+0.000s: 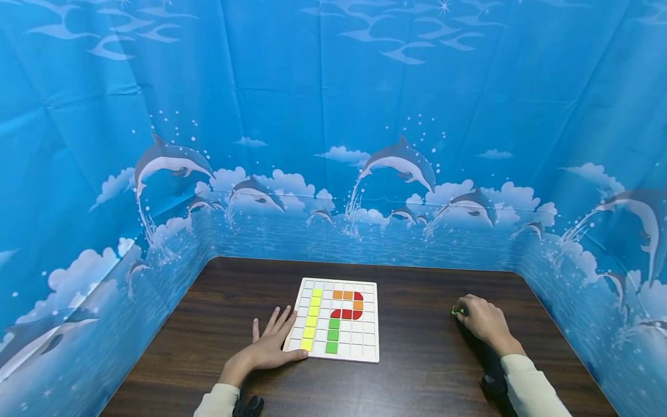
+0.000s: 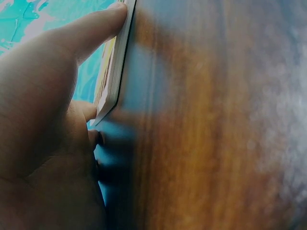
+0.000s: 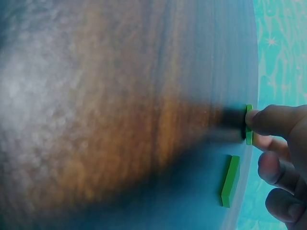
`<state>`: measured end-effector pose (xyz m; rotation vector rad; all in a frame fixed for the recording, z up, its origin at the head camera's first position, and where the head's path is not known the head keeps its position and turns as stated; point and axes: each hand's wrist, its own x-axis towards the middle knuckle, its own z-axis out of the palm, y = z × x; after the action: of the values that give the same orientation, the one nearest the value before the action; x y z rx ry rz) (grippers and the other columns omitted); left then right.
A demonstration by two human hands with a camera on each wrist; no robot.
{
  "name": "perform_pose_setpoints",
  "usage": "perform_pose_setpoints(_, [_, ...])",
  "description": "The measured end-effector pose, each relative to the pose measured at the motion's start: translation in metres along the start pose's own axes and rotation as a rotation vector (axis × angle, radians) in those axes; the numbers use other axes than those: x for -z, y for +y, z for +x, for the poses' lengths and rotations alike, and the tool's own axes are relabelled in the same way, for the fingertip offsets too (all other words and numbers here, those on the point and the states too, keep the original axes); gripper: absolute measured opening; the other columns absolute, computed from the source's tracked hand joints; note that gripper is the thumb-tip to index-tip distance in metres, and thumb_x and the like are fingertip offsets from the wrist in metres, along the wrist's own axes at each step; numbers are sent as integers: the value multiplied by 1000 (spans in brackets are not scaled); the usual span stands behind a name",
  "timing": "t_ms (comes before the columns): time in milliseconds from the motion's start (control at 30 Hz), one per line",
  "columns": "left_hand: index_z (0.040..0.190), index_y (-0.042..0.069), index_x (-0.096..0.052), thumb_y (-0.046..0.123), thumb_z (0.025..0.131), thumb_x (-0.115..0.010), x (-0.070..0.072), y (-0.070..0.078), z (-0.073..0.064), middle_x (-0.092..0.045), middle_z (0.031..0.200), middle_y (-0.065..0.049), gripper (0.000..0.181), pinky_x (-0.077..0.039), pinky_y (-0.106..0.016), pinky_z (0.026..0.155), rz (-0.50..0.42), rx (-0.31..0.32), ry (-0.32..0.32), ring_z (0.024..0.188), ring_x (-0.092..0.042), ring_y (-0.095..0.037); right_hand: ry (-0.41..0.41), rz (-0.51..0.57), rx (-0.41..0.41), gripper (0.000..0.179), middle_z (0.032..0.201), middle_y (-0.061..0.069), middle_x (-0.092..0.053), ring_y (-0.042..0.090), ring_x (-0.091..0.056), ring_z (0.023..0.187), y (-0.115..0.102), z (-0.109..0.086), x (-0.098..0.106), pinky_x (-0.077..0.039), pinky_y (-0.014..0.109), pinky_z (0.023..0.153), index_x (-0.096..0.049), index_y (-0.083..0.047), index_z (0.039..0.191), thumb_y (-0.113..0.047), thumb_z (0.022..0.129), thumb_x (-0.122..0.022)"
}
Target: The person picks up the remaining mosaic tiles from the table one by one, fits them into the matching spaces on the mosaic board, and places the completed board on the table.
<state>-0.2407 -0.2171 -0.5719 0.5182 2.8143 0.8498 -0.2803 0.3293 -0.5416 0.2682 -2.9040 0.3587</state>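
A white grid board lies on the dark table. On it a column of yellow tiles stands left of a hooked shape of orange tiles, red round-cornered tiles and green tiles. My left hand has its fingers spread and rests at the board's near left corner, the thumb touching the near edge. Off to the right, my right hand pinches a small green tile between thumb and finger. Beside it, a second green tile lies on the table.
The brown wooden table reaches back to a blue dolphin-print curtain, which encloses its back and both sides. A wide stretch of tabletop separates the board from my right hand. Dark straps with small devices sit on both wrists.
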Motion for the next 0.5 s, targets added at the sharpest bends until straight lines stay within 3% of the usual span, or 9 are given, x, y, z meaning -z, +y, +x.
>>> perform_pose_setpoints(167, [174, 23, -15, 80, 90, -62, 0, 1, 1, -6, 182, -11, 111, 23, -84, 112, 11, 3, -2, 166, 7, -44, 2, -3, -5, 11, 113, 20, -74, 26, -69, 76, -1, -1, 1, -58, 50, 63, -80, -8, 102, -13, 93, -82])
perform_pose_setpoints(500, [173, 20, -20, 77, 89, -66, 3, 8, -2, -10, 181, -13, 111, 21, -83, 115, -15, 25, -7, 166, 4, -45, 39, 15, 21, 14, 119, 19, -75, 21, -67, 73, -6, -5, 0, -53, 41, 56, -82, -10, 104, -18, 93, -83])
